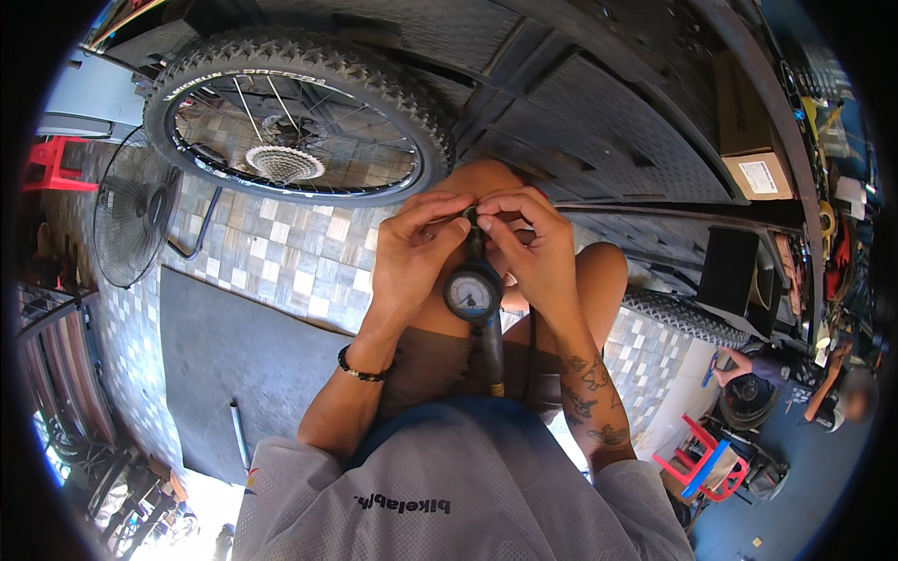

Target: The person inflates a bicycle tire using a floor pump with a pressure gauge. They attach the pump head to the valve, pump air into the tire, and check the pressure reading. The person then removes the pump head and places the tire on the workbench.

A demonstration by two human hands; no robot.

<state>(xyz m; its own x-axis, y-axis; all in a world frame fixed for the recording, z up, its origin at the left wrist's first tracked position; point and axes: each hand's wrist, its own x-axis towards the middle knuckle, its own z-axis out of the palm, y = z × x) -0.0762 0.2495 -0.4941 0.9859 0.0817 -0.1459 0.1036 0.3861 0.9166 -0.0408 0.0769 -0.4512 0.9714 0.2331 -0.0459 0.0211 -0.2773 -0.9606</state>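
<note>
Hands: two, both up in the middle of the view, over the person's knees.
Left hand (412,257): fingers pinched narrow on the small fitting at the top of the pressure gauge (472,293), palm beside the dial.
Right hand (535,248): fingers closed on the same top fitting, thumb meeting the left thumb there.
Gauges: one, round dial facing up, held between the two hands above the lap, with a dark hose (493,355) dropping down from it.
Bracelets: one, dark beads on the left wrist (360,370).
Wheels: one whole bicycle wheel (295,117) with knobby tyre and sprocket cluster, lying just beyond the hands; a second knobby tyre (687,318) peeks out behind the right knee.
Fans: one, standing at the left (131,220).
Floor: checkered tiles, with one grey mat (234,374).
Stools: red ones at far left and lower right (702,463).
Blocking: the fingers hide the fitting itself.
Others: another person (842,393) crouches at the far right.
</note>
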